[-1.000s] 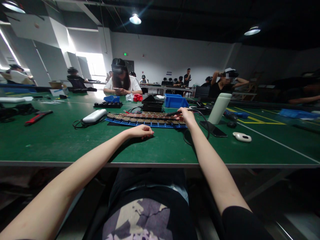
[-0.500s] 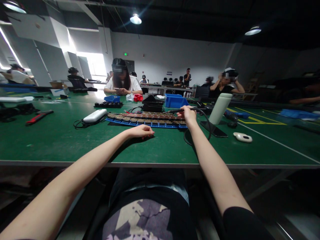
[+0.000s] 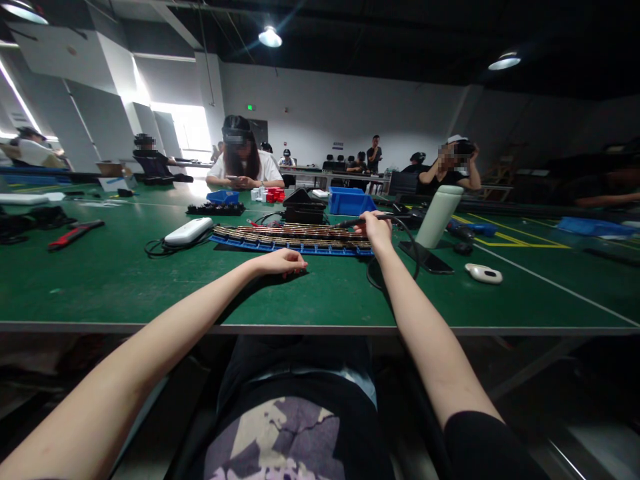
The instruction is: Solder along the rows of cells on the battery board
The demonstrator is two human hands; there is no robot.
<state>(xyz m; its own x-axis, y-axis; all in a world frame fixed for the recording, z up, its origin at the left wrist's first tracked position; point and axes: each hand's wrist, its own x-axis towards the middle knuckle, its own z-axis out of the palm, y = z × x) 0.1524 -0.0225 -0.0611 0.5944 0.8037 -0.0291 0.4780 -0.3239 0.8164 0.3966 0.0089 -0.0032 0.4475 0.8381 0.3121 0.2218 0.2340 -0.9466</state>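
Observation:
My right hand (image 3: 375, 229) is closed around a black pen-like tool (image 3: 350, 222) with a black cable (image 3: 405, 248) trailing from it, held over the right end of a long blue tray (image 3: 280, 247) filled with rows of brown and metal parts. My left hand (image 3: 281, 261) rests on the green table (image 3: 125, 280) in front of the tray, fingers curled down with nothing visible in them.
A white power bank (image 3: 189, 231), a black box (image 3: 303, 208), a blue bin (image 3: 350, 202), a pale bottle (image 3: 439, 216), a black phone (image 3: 426, 257) and a white device (image 3: 483, 273) lie around. Red-handled pliers (image 3: 75, 233) lie left. Other people sit at the far tables.
My right hand has lifted slightly with the tool over the tray's right end. A person at the back right has lowered their arms. My left hand stays put.

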